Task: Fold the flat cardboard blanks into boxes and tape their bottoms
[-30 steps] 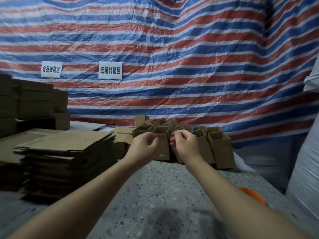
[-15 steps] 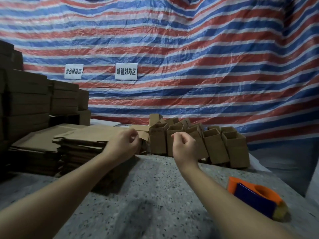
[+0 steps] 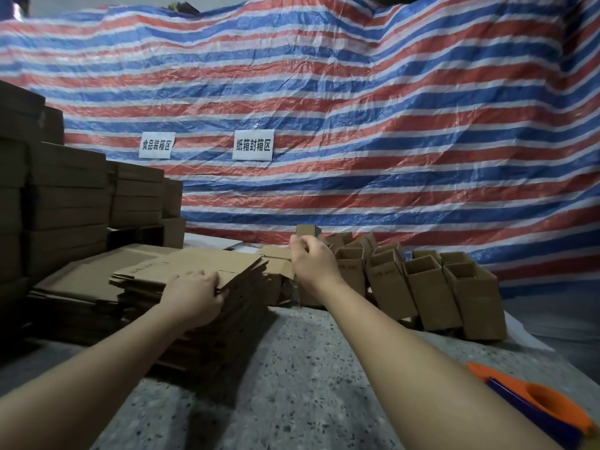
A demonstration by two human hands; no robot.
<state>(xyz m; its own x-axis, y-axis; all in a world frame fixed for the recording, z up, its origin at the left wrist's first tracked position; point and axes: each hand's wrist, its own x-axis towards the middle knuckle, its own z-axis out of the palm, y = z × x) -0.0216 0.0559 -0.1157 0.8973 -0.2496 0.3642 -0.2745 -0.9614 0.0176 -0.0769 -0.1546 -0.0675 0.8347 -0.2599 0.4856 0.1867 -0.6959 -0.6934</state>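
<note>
A stack of flat cardboard blanks [image 3: 181,271] sits on the speckled table [image 3: 292,368] at centre left. My left hand [image 3: 194,297] grips the near right edge of the top blank, fingers curled over it. My right hand [image 3: 311,261] hovers in the air just right of the stack with its fingers curled, and I see nothing in it. Several folded open-topped boxes [image 3: 431,287] stand in a cluster at the back right of the table. An orange and blue tape dispenser [image 3: 535,404] lies at the near right.
Tall piles of bundled cardboard [image 3: 65,203] rise at the left. A striped tarpaulin [image 3: 324,108] with two white paper signs [image 3: 253,145] hangs behind the table. Bare speckled table surface lies between my forearms.
My left hand has dropped leftward onto the stack of blanks and taken hold of the top one's edge. My right hand stayed raised near the boxes.
</note>
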